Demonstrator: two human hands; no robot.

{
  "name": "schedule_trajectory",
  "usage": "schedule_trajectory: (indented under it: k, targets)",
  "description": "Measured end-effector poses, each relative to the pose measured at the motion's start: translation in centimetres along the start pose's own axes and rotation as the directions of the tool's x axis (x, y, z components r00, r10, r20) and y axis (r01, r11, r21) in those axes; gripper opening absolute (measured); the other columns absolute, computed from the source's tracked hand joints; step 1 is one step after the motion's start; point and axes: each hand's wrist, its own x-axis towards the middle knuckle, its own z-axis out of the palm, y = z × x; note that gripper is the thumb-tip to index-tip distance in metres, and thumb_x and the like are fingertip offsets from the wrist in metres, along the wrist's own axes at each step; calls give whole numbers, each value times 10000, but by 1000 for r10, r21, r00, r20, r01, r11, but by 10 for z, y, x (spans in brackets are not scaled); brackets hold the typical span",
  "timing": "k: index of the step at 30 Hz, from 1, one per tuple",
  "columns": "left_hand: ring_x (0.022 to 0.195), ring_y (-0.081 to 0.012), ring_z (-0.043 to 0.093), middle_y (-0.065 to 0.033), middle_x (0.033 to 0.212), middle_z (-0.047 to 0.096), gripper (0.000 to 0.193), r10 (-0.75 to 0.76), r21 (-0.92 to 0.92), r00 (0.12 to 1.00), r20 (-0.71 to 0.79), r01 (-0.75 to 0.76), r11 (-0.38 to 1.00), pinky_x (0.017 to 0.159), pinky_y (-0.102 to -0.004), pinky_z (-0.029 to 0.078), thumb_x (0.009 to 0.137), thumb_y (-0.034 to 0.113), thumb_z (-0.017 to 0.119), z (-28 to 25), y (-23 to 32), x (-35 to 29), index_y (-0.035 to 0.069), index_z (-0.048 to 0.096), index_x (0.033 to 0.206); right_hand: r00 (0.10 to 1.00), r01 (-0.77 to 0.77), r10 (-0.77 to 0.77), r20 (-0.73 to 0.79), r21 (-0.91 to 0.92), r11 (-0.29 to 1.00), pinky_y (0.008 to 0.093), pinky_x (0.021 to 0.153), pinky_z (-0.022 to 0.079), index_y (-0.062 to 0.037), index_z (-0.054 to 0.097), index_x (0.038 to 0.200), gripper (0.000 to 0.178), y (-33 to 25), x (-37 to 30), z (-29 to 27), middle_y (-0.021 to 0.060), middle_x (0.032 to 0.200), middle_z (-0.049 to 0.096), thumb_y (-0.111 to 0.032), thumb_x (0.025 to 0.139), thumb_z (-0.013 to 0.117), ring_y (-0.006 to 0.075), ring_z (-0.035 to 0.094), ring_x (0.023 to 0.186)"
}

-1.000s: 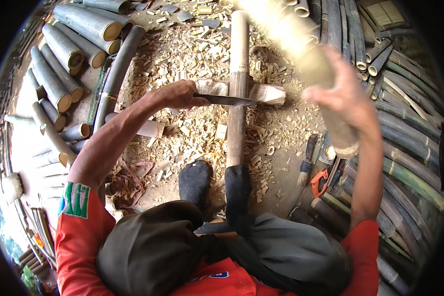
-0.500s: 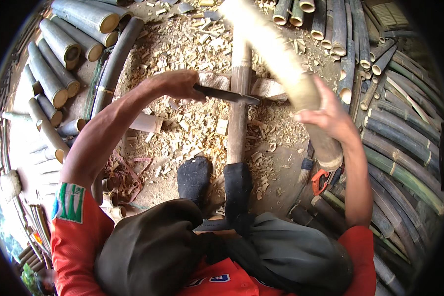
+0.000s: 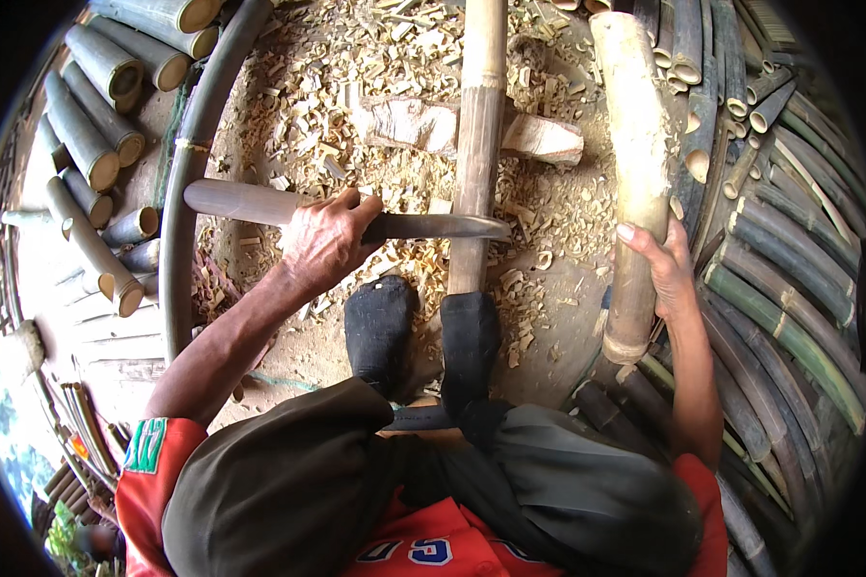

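Observation:
My left hand (image 3: 327,236) is closed round a long-handled knife (image 3: 433,226). Its wooden handle reaches out to the left, and the dark blade points right, over a bamboo pole (image 3: 479,135) in the middle. That pole runs away from my right foot in its black sock (image 3: 470,327) and crosses a pale, rough-hewn wood block (image 3: 544,137). On the right, my right hand (image 3: 666,264) grips a thick bamboo piece (image 3: 637,144) near its lower end, thumb on top. The piece points away from me; its far part is pale and scraped, its near end browner.
Wood chips (image 3: 308,125) cover the ground ahead. Cut bamboo lengths (image 3: 106,67) are stacked at the left, beside a long dark pole (image 3: 185,192). More bamboo poles (image 3: 789,317) lie close along the right. My left foot (image 3: 379,322) is beside the middle pole.
The bamboo piece in my right hand has swung from a slant to nearly straight ahead, moving right. My left hand has come nearer with the knife, whose long handle now shows.

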Motion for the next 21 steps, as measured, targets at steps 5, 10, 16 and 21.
schedule_trajectory:
  k: [5, 10, 16, 21]
  targets:
    - [769, -362, 710, -120, 883, 673, 327, -41, -34, 999, -2, 41, 999, 665, -489, 552, 845, 242, 829, 2, 0, 4, 80, 625, 1043, 997, 63, -59, 56, -90, 994, 331, 800, 571, -4, 484, 1433, 775, 2, 1, 1, 89, 1079, 648, -322, 810, 818, 169, 670, 913]
    - [778, -369, 713, -126, 890, 677, 324, -58, -42, 998, 37, 59, 997, 675, -494, 556, 848, 248, 829, 0, 1, 5, 79, 628, 1038, 991, 91, -76, 114, -125, 988, 351, 997, 501, 15, 447, 1495, 870, -4, -1, 8, 119, 1258, 620, -334, 796, 831, 201, 618, 1126]
    - [802, -355, 725, -115, 910, 687, 322, -60, -42, 997, 48, 62, 997, 700, -487, 571, 851, 260, 832, -2, 0, 6, 80, 634, 1031, 964, 205, -168, 205, -180, 962, 353, 1040, 487, 38, 477, 1458, 864, 1, 2, 12, 124, 1300, 633, -350, 795, 873, 209, 617, 1178]
    - [804, -348, 727, -107, 915, 692, 317, -54, -45, 998, 45, 56, 997, 707, -486, 576, 853, 260, 830, -4, 0, 4, 79, 635, 1025, 943, 264, -181, 280, -295, 918, 352, 1024, 504, 49, 486, 1421, 849, -9, 1, 17, 163, 1247, 665, -330, 782, 897, 218, 640, 1162]
